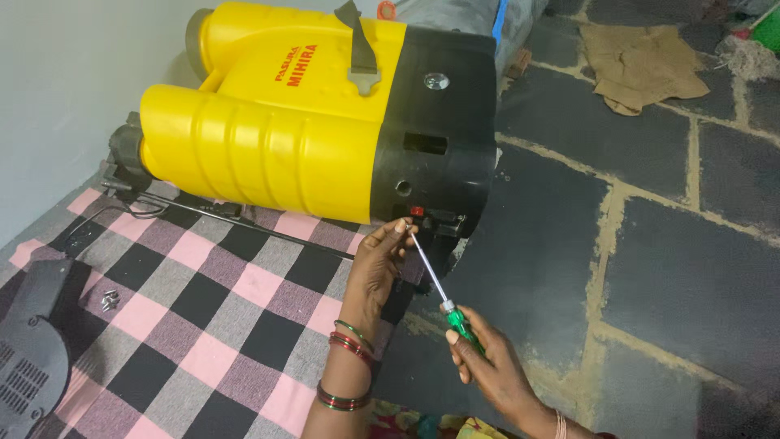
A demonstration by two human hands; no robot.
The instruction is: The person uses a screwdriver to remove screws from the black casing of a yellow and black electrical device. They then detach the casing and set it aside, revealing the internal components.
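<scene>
- Right hand (487, 366) was closed around the green handle of a screwdriver (443, 305), its shaft angled up to the left.
- Left hand (378, 264) pinched the shaft's tip beside a small red part (417, 211) on the sprayer's black base (443, 154).
- Yellow sprayer tank (268, 122) lay on its side on a checked cloth (203, 325).
- Loose screws (109, 301) and a dark cover (28, 349) rested on the cloth, well apart from both hands.
- Stone floor (650, 244) spread to the right.

Black panel (28, 349) at eight o'clock runs off the left and bottom edges. Screwdriver (443, 302) tip is hidden behind the left hand (380, 264) fingertips at the sprayer base (439, 154). Small metal pieces (109, 301) on the checked cloth (203, 325): too small to identify. Right hand (491, 370) forearm is cut off at six o'clock.
</scene>
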